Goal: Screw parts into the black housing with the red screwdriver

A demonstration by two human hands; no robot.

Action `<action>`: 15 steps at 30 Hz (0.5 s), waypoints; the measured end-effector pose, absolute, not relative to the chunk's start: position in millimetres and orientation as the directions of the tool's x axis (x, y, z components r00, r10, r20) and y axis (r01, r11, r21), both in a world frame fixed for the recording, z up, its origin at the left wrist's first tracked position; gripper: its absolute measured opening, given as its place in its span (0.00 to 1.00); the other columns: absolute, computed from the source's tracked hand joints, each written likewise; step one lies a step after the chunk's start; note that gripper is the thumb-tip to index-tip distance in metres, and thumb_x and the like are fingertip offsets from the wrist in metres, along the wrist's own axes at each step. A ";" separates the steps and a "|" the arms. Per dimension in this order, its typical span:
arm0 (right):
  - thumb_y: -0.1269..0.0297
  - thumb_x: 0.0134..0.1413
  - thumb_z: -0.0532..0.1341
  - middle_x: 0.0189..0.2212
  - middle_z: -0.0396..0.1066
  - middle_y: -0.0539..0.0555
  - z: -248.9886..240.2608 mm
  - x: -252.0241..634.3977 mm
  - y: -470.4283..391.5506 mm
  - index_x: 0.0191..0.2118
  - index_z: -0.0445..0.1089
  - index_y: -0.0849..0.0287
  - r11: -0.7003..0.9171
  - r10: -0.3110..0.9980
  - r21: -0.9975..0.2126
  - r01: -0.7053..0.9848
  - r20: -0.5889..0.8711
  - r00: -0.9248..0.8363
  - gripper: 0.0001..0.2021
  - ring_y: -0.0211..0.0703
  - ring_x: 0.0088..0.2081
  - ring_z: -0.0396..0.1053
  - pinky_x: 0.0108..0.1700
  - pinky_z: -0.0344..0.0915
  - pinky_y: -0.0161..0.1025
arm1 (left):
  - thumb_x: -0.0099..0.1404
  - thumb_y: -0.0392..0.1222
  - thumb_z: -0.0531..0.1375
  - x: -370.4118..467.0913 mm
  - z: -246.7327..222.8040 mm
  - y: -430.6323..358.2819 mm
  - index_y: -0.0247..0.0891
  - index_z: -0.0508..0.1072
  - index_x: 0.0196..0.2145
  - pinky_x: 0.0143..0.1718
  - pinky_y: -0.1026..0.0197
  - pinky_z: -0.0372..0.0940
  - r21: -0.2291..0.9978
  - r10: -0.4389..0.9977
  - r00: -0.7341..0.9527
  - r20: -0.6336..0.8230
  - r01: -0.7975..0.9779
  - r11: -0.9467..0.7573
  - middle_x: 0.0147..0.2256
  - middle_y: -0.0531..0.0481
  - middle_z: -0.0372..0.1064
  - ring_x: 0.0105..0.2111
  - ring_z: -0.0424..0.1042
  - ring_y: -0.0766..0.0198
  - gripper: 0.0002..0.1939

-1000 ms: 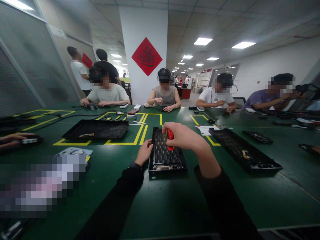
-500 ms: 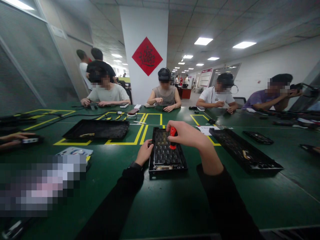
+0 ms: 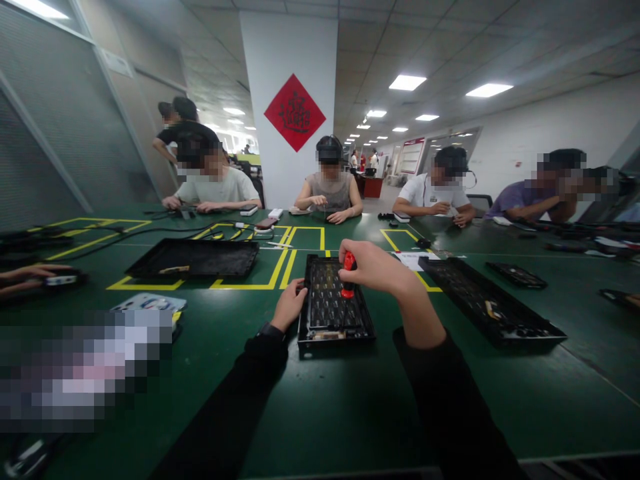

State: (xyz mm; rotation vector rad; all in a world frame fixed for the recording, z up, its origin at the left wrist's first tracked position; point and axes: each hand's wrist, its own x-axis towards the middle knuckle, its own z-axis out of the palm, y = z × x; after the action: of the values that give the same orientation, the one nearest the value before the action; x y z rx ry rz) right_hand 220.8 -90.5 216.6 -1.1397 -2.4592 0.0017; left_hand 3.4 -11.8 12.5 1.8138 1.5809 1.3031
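Observation:
A black rectangular casing (image 3: 320,313) with rows of small parts inside lies on the green table in front of me. My left hand (image 3: 289,305) grips its left edge, thumb over the rim. Above the casing, my right hand (image 3: 373,267) is closed around a red and black screwdriver (image 3: 349,277), held upright. The screwdriver's thin shaft points down into the casing's lower right part; its tip is too small to make out.
On the green table (image 3: 345,413), a black tray (image 3: 195,260) lies left and a long black casing (image 3: 490,303) right. A smaller black part (image 3: 517,275) sits beyond it. Cables run at the back left. Several people sit opposite; another person's hand (image 3: 30,277) is at far left.
My right hand and the screwdriver have shifted very slightly to the right. My left hand and the casing have stayed in place. Two people standing at the back left have changed posture.

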 end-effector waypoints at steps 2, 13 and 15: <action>0.65 0.44 0.59 0.29 0.67 0.51 217.2 221.0 -90.9 0.33 0.63 0.59 0.663 0.728 -0.176 0.727 0.378 -0.572 0.08 0.38 0.29 0.62 0.30 0.54 0.32 | 0.61 0.43 0.52 3.6 12.8 -12.0 0.35 0.65 0.48 0.44 0.56 0.62 0.790 0.923 -0.074 0.377 0.546 -0.279 0.41 0.43 0.69 0.40 0.69 0.60 0.18; 0.66 0.44 0.59 0.29 0.68 0.51 219.6 219.8 -93.6 0.34 0.64 0.60 0.656 0.737 -0.181 0.733 0.365 -0.569 0.08 0.38 0.30 0.63 0.31 0.55 0.32 | 0.61 0.42 0.52 4.4 13.4 -12.6 0.35 0.65 0.48 0.45 0.55 0.61 0.789 0.922 -0.071 0.380 0.546 -0.283 0.42 0.43 0.69 0.41 0.68 0.60 0.18; 0.66 0.44 0.59 0.29 0.67 0.51 219.0 220.2 -92.9 0.34 0.64 0.60 0.658 0.733 -0.179 0.731 0.371 -0.570 0.08 0.38 0.29 0.63 0.31 0.54 0.32 | 0.61 0.42 0.52 4.6 13.5 -12.6 0.35 0.65 0.47 0.46 0.56 0.61 0.790 0.923 -0.069 0.380 0.543 -0.284 0.42 0.43 0.69 0.41 0.68 0.60 0.17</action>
State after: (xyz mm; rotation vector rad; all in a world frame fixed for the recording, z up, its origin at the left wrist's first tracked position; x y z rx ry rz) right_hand 220.2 -92.9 219.0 -1.1484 -2.4620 0.0071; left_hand 4.6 -12.6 13.5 1.8174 1.5700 1.3032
